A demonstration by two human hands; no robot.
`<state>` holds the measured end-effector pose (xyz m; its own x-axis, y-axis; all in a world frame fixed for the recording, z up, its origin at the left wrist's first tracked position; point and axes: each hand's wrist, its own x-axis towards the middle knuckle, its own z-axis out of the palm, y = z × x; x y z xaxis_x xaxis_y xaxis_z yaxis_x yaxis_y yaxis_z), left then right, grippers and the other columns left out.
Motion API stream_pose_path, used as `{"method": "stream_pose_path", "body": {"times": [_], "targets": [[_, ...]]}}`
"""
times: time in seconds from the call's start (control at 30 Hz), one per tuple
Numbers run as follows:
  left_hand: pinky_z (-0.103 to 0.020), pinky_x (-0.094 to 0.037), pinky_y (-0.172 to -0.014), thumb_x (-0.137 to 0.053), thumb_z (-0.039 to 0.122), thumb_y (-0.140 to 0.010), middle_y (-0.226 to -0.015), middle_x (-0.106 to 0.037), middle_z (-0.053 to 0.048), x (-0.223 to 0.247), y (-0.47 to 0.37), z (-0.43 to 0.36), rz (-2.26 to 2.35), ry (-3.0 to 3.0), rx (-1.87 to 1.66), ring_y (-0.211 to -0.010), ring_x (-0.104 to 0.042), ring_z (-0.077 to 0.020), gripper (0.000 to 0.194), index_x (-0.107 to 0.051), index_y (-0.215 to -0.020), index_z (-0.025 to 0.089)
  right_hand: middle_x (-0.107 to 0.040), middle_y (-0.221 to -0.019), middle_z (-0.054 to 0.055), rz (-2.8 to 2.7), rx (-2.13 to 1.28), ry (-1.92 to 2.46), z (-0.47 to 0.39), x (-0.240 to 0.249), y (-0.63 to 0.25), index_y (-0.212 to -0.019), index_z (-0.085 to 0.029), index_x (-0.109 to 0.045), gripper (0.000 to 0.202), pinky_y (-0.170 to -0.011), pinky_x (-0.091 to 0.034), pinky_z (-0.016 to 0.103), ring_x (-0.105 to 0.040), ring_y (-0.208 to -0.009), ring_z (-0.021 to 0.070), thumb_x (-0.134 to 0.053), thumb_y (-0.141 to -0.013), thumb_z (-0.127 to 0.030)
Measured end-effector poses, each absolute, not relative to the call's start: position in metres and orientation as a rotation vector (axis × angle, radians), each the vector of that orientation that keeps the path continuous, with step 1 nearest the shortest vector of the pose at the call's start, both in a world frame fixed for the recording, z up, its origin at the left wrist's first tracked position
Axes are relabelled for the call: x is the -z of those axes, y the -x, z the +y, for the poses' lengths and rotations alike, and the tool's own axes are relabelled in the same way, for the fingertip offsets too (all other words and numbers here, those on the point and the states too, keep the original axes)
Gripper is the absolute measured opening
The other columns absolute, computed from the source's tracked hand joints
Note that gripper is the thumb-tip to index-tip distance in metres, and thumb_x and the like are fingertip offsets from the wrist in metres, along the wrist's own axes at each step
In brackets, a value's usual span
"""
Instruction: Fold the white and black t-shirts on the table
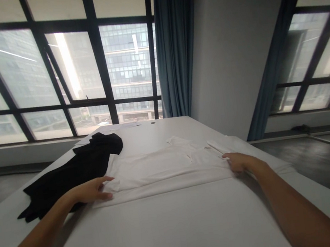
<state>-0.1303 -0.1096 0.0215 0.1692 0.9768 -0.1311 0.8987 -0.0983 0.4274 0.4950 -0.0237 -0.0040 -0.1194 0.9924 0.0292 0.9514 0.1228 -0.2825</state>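
Note:
A white shirt (155,165) lies spread sideways across the table, with a folded strip along its near edge and wrinkles toward its right end. At its left end is my left hand (91,190), thumb and index finger apart at the cloth's edge. My right hand (240,162) is closed on the shirt's right end, fingers bent over the fabric; its fingertips are partly hidden. Just beyond my left hand, a black garment (77,171) lies crumpled, its upper end bunched.
The white table (172,227) runs away from me toward the windows. More white fabric (240,144) lies beyond my right hand. Papers (119,126) and a small dark round spot (152,122) are at the far end. A blue curtain (176,49) hangs behind.

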Motion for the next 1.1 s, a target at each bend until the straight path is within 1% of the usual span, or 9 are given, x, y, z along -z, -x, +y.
{"method": "stream_pose_path", "body": {"times": [0.07, 0.17, 0.27, 0.43, 0.6, 0.8, 0.97, 1.03, 1.1], "targets": [[-0.032, -0.050, -0.074, -0.070, 0.062, -0.061, -0.087, -0.071, -0.004, -0.018, 0.118, -0.108, 1.844, -2.117, -0.375, -0.079, -0.067, -0.0264, 0.077, -0.067, -0.124, 0.020, -0.073, -0.105, 0.014, -2.172, -0.250, 1.972, -0.023, -0.001, -0.492, -0.120, -0.018, -0.068, 0.062, -0.087, -0.053, 0.041, -0.069, -0.095, 0.0313, -0.064, -0.058, -0.010], [-0.032, -0.049, -0.073, -0.065, 0.059, -0.066, -0.091, -0.068, -0.006, -0.011, 0.105, -0.099, 1.881, -2.241, -0.549, -0.078, -0.065, -0.0247, 0.049, -0.076, -0.094, 0.020, -0.064, -0.129, 0.013, -2.182, -0.102, 1.798, -0.022, -0.004, -0.472, -0.125, -0.019, -0.065, 0.052, -0.104, -0.044, 0.043, -0.059, -0.119, 0.0307, -0.062, -0.073, -0.022], [-0.030, -0.048, -0.071, -0.060, 0.055, -0.070, -0.087, -0.067, -0.006, -0.007, 0.104, -0.093, 1.848, -2.266, -0.672, -0.076, -0.064, -0.0222, 0.037, -0.073, -0.075, 0.020, -0.060, -0.135, 0.012, -2.261, -0.115, 1.639, -0.021, 0.003, -0.448, -0.126, -0.018, -0.064, 0.045, -0.110, -0.038, 0.041, -0.054, -0.125, 0.0277, -0.055, -0.085, -0.033], [-0.029, -0.045, -0.064, -0.047, 0.062, -0.078, -0.072, -0.067, -0.002, -0.010, 0.123, -0.092, 2.026, -2.065, -0.827, -0.070, -0.063, -0.0216, 0.045, -0.065, -0.079, 0.021, -0.064, -0.129, 0.015, -2.348, -0.181, 1.716, -0.020, 0.013, -0.439, -0.121, -0.014, -0.068, 0.045, -0.105, -0.042, 0.035, -0.059, -0.119, 0.0270, -0.057, -0.085, -0.040], [-0.030, -0.044, -0.065, -0.045, 0.062, -0.080, -0.073, -0.066, -0.003, -0.002, 0.125, -0.090, 2.176, -2.054, -0.871, -0.071, -0.064, -0.0229, 0.046, -0.063, -0.084, 0.020, -0.067, -0.124, 0.014, -2.357, -0.119, 1.774, -0.017, 0.012, -0.442, -0.114, -0.016, -0.070, 0.042, -0.101, -0.044, 0.037, -0.060, -0.115, 0.0288, -0.057, -0.088, -0.046], [-0.030, -0.048, -0.069, -0.052, 0.061, -0.073, -0.082, -0.067, -0.004, 0.011, 0.119, -0.085, 2.039, -2.077, -0.878, -0.072, -0.063, -0.0208, 0.056, -0.064, -0.106, 0.017, -0.060, -0.134, 0.016, -2.378, -0.024, 1.603, -0.008, 0.024, -0.432, -0.124, -0.014, -0.065, 0.049, -0.109, -0.037, 0.041, -0.050, -0.129, 0.0296, -0.048, -0.091, -0.047], [-0.031, -0.049, -0.071, -0.052, 0.048, -0.078, -0.078, -0.068, -0.003, 0.010, 0.118, -0.088, 2.062, -2.150, -0.739, -0.070, -0.064, -0.0212, 0.044, -0.069, -0.105, 0.018, -0.059, -0.135, 0.014, -2.457, -0.087, 1.587, -0.005, 0.032, -0.430, -0.126, -0.016, -0.065, 0.052, -0.108, -0.038, 0.038, -0.056, -0.123, 0.0282, -0.044, -0.091, -0.049], [-0.034, -0.050, -0.076, -0.049, 0.045, -0.083, -0.089, -0.071, -0.007, 0.007, 0.112, -0.093, 2.115, -2.245, -0.745, -0.080, -0.066, -0.0242, 0.043, -0.069, -0.108, 0.016, -0.058, -0.136, 0.015, -2.463, -0.042, 1.616, -0.006, 0.030, -0.427, -0.127, -0.016, -0.064, 0.054, -0.109, -0.037, 0.039, -0.054, -0.125, 0.0291, -0.043, -0.091, -0.051], [-0.037, -0.048, -0.088, -0.045, 0.045, -0.089, -0.108, -0.071, -0.011, 0.005, 0.104, -0.097, 2.118, -2.410, -0.781, -0.099, -0.064, -0.0279, 0.045, -0.068, -0.113, 0.016, -0.056, -0.139, 0.015, -2.460, 0.037, 1.595, -0.008, 0.027, -0.420, -0.130, -0.015, -0.061, 0.057, -0.111, -0.035, 0.040, -0.050, -0.129, 0.0289, -0.039, -0.093, -0.052]]}}
